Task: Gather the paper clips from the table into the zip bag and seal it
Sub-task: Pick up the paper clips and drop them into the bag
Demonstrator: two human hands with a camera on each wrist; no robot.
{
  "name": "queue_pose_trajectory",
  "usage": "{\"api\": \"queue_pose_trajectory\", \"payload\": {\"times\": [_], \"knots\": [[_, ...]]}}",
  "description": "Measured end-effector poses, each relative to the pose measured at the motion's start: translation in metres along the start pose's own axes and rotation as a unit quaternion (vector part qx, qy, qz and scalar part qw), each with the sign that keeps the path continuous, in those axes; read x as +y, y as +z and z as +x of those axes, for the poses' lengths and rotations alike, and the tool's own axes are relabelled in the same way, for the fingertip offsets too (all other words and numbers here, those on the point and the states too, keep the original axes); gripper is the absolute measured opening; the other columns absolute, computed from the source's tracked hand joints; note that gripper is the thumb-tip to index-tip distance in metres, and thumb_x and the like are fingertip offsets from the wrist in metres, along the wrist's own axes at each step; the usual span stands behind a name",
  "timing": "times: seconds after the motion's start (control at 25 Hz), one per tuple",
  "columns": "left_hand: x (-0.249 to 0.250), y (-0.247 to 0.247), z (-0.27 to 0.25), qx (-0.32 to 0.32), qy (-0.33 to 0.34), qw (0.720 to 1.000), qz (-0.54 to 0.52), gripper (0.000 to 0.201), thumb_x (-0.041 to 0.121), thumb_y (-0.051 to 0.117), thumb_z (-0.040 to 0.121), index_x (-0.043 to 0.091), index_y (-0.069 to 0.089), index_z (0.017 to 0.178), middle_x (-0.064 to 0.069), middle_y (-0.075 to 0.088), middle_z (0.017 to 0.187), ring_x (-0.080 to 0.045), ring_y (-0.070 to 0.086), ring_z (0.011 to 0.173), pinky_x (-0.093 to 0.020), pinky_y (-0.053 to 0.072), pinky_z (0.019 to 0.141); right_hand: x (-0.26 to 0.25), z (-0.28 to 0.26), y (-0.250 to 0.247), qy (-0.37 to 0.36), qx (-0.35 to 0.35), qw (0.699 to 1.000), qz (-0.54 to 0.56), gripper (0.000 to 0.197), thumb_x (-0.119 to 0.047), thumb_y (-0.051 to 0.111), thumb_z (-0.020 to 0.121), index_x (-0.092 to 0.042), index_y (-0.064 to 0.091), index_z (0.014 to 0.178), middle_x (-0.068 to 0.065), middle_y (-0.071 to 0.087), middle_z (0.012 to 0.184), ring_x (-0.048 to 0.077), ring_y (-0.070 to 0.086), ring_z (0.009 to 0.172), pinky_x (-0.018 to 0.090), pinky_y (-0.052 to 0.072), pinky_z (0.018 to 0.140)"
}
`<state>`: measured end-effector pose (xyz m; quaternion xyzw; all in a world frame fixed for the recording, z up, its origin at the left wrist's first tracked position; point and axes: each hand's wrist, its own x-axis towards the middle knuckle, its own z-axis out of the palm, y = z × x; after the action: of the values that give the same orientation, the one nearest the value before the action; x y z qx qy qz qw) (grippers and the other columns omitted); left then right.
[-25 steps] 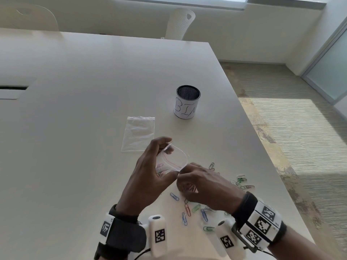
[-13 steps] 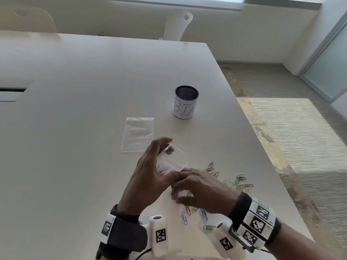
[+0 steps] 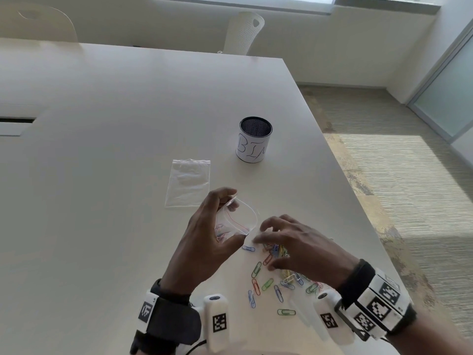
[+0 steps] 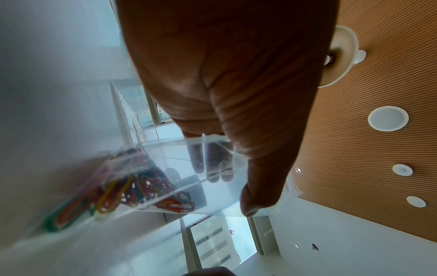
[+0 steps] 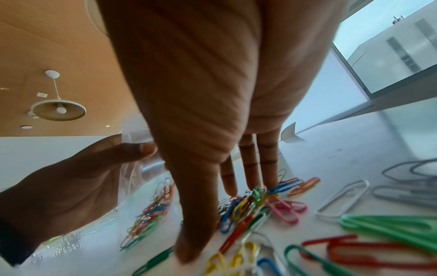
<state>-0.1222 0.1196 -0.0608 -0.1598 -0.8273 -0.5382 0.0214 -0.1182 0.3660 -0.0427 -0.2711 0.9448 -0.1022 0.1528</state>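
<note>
My left hand (image 3: 231,217) grips a clear zip bag (image 3: 244,213) by its rim, tilted, with the mouth held wide toward the right. Several coloured paper clips (image 4: 132,192) lie inside the bag (image 4: 165,168), and my thumb (image 4: 250,205) presses on its outside. Just right of the bag, my right hand (image 3: 268,248) hovers low over a heap of paper clips (image 3: 279,252). In the right wrist view its straight fingertips (image 5: 250,184) and thumb touch the heap (image 5: 246,205) on the table. More loose clips (image 3: 266,284) are scattered nearer to me.
A second, empty zip bag (image 3: 188,183) lies flat beyond my left hand. A mesh cup labelled BIN (image 3: 254,142) stands farther back. The table's right edge (image 3: 358,201) runs close to the clips. A white chair (image 3: 244,32) stands at the far end.
My right hand has left the bag's mouth and moved down and right onto the clip heap, fingers spreading. My left hand keeps the bag held in the same place.
</note>
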Motion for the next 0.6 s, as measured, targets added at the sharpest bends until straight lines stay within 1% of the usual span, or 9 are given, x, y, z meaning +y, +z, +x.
{"api": "queue_pose_trajectory", "payload": {"times": [0.12,0.2,0.24,0.36,0.44,0.52,0.6], "knots": [[-0.001,0.0,0.0,0.001,-0.003,1.0,-0.002,0.074,0.015,0.087,0.083,0.031,0.046,0.143,0.02,0.061,0.125,0.001,0.059,0.124,-0.008,0.052,0.083,0.001,-0.002,0.007,-0.008,0.043,0.999,0.008,0.032,-0.038,0.067,0.099,-0.034,0.069,0.13,-0.012,0.061,0.133,0.004,0.056,0.117,0.013,0.044,0.093],[-0.001,0.001,0.0,0.003,-0.001,1.0,-0.006,0.073,0.016,0.087,0.084,0.032,0.047,0.143,0.019,0.062,0.125,0.001,0.059,0.126,-0.009,0.052,0.083,0.003,-0.004,0.009,0.001,0.056,0.998,0.009,0.018,-0.032,0.064,0.102,-0.03,0.073,0.117,-0.011,0.064,0.122,0.005,0.06,0.108,0.011,0.045,0.087],[-0.001,0.001,0.0,0.003,0.0,1.0,-0.006,0.073,0.016,0.087,0.084,0.031,0.047,0.143,0.019,0.062,0.125,0.0,0.059,0.126,-0.009,0.052,0.084,0.003,-0.004,0.009,0.008,0.061,0.998,0.007,0.015,-0.03,0.063,0.103,-0.028,0.073,0.113,-0.011,0.064,0.117,0.005,0.062,0.104,0.011,0.046,0.083],[-0.001,0.001,0.0,0.002,0.0,1.0,-0.004,0.073,0.018,0.087,0.084,0.032,0.046,0.143,0.019,0.063,0.125,0.0,0.059,0.127,-0.009,0.052,0.084,0.001,-0.003,0.007,0.029,0.071,0.997,0.0,0.014,-0.025,0.061,0.104,-0.02,0.074,0.103,-0.005,0.066,0.107,0.007,0.065,0.088,0.014,0.051,0.074],[0.0,0.001,0.0,0.002,-0.001,1.0,-0.004,0.074,0.019,0.087,0.084,0.033,0.046,0.143,0.02,0.062,0.125,0.001,0.059,0.126,-0.009,0.052,0.083,0.003,-0.002,0.004,0.042,0.085,0.995,0.024,0.011,-0.02,0.067,0.101,-0.017,0.077,0.099,-0.004,0.069,0.104,0.008,0.068,0.082,0.018,0.057,0.074],[0.0,0.0,-0.001,0.003,-0.001,1.0,-0.007,0.074,0.018,0.087,0.084,0.034,0.047,0.143,0.022,0.062,0.125,0.0,0.059,0.126,-0.01,0.053,0.082,0.008,-0.002,0.0,0.064,0.107,0.987,0.097,0.005,-0.017,0.075,0.095,-0.016,0.08,0.095,-0.004,0.072,0.099,0.007,0.07,0.081,0.023,0.061,0.078],[-0.001,0.0,-0.001,0.002,-0.001,1.0,-0.007,0.074,0.017,0.087,0.083,0.033,0.046,0.143,0.023,0.061,0.125,0.001,0.059,0.126,-0.01,0.053,0.082,0.013,-0.003,-0.007,0.101,0.125,0.969,0.185,0.004,-0.016,0.081,0.09,-0.016,0.082,0.093,-0.005,0.076,0.092,0.007,0.073,0.08,0.026,0.064,0.081]]}}
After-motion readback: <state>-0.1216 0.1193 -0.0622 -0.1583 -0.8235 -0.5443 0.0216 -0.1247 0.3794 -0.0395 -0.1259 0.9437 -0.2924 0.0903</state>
